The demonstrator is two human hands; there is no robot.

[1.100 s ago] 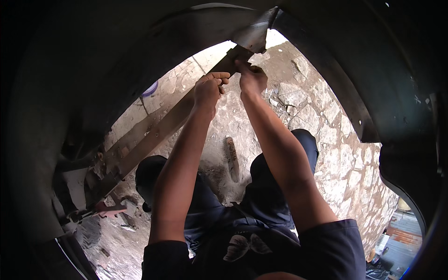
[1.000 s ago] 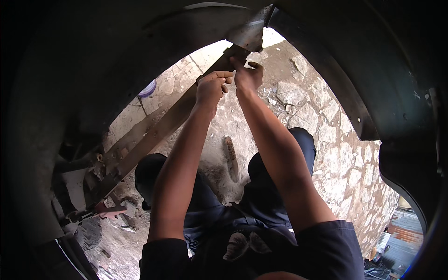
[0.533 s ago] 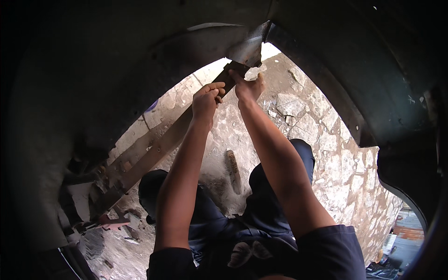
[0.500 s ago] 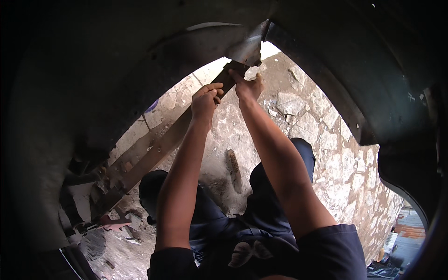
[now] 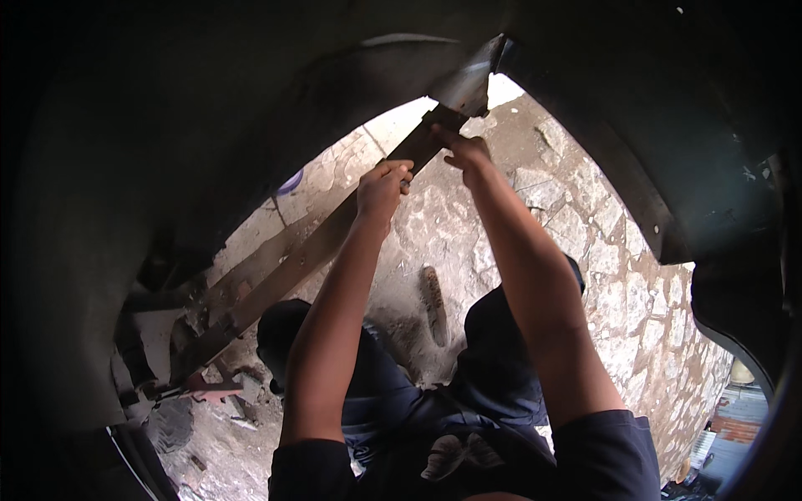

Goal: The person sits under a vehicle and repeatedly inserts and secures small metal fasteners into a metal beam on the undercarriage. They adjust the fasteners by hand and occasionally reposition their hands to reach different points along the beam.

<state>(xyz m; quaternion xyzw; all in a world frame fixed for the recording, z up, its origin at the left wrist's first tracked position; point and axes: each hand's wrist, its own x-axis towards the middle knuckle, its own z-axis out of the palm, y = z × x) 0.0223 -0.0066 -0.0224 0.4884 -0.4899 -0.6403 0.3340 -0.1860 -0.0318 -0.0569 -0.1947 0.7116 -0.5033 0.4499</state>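
A long, dark metal bar (image 5: 288,265) slants from the lower left up to a bent sheet-metal corner (image 5: 469,88) at the top. My left hand (image 5: 382,194) is closed beside the bar's upper part, fingers curled. A small dark bit shows at its fingertips, too little to name. At the bar's upper end is my right hand (image 5: 473,157), its index finger stretched out to the dark surface near the corner and the other fingers loosely bent. Whether that fingertip presses on the metal is hard to see in the shadow.
Dark curved metal panels (image 5: 718,159) arch around and above me. Below lies a paved stone floor (image 5: 576,234) with a rusty elongated piece (image 5: 434,305) between my knees. A reddish metal part (image 5: 210,387) sits at lower left, and a purple round object (image 5: 290,182) lies beyond the bar.
The whole view has shifted slightly, so the scene sits further right. My right hand has turned, drawn back a little from the bar, and now points with its index finger. The left hand stays beside the bar.
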